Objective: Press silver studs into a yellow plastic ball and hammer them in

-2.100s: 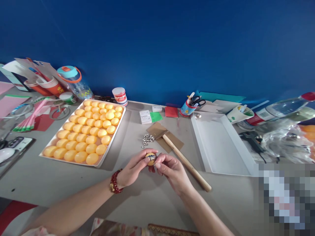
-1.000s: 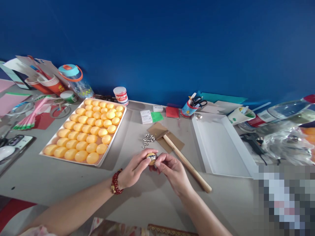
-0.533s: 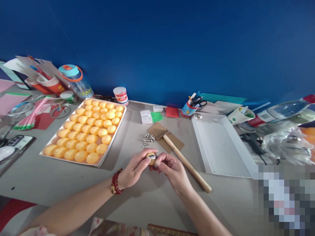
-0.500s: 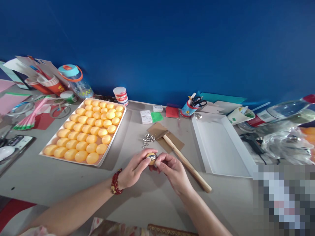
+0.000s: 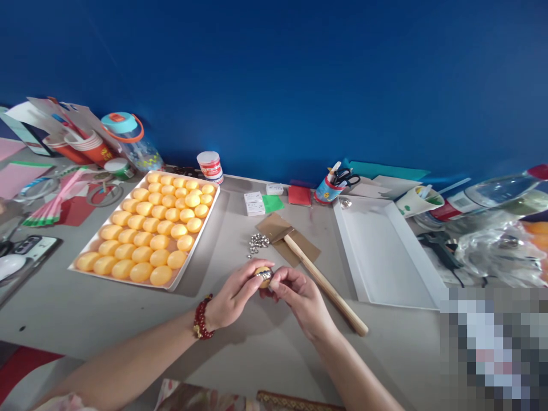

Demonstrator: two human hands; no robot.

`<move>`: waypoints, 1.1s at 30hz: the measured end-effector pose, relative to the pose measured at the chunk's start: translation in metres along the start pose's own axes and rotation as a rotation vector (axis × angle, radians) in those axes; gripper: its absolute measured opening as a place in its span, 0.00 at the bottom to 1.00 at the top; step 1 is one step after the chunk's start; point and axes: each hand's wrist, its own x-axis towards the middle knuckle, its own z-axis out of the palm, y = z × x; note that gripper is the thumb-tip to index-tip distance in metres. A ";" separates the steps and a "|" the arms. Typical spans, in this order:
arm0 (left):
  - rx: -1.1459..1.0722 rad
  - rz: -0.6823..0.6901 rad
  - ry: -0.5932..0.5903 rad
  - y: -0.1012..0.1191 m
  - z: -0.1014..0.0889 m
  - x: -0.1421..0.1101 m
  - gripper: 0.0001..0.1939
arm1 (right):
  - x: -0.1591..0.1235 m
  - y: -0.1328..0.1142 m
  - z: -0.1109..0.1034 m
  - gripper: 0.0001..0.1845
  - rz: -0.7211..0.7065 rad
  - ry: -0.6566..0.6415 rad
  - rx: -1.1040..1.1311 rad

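Observation:
My left hand (image 5: 233, 294) is closed around an orange ping-pong ball (image 5: 264, 282), with a band of shiny silver pieces across it. At the ball's right edge, thumb and fingertips of my right hand (image 5: 297, 291) are pinched together; whatever lies between them is too small or hidden to make out. Just beyond my hands is a small pile of loose silver pieces (image 5: 260, 241). A wooden-handled hammer (image 5: 327, 285) lies right of my right hand, its head on a brown sheet (image 5: 310, 249).
A white tray (image 5: 191, 255) of orange balls stands at left, a shallow white box (image 5: 385, 251) at right. Small white boxes (image 5: 254, 204), a red-and-white tub (image 5: 209, 166) and a pen cup with scissors (image 5: 329, 189) line the back. A glue gun (image 5: 440, 248) lies far right.
The ball has turned very slightly between my fingers. Both hands otherwise stay in place, and the things on the table have not moved.

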 end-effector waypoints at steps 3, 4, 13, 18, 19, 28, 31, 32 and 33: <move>0.016 0.000 -0.003 0.001 0.000 0.001 0.19 | 0.000 0.000 -0.001 0.11 -0.005 -0.011 -0.004; 0.020 0.002 -0.004 0.001 0.000 0.001 0.19 | 0.000 0.001 -0.001 0.11 -0.009 -0.018 -0.005; 0.022 -0.007 -0.009 0.000 0.000 0.001 0.19 | 0.001 0.002 -0.002 0.11 -0.005 -0.024 -0.013; 0.072 0.001 0.000 0.000 0.000 0.001 0.19 | 0.001 0.000 -0.001 0.12 0.003 -0.017 -0.045; 0.082 0.000 0.001 0.000 0.000 0.001 0.19 | 0.001 0.000 -0.001 0.12 0.007 -0.016 -0.049; 0.131 0.013 0.007 0.001 -0.001 0.001 0.17 | 0.002 0.002 -0.003 0.13 0.017 -0.006 -0.072; 0.141 0.030 0.015 0.001 0.000 0.001 0.16 | 0.002 0.004 -0.004 0.13 0.018 -0.003 -0.085; 0.144 0.033 0.018 0.000 0.000 0.001 0.16 | 0.002 0.004 -0.004 0.13 0.020 -0.002 -0.090; 0.146 0.038 0.019 0.000 0.000 0.000 0.16 | 0.002 0.005 -0.005 0.13 0.019 -0.004 -0.093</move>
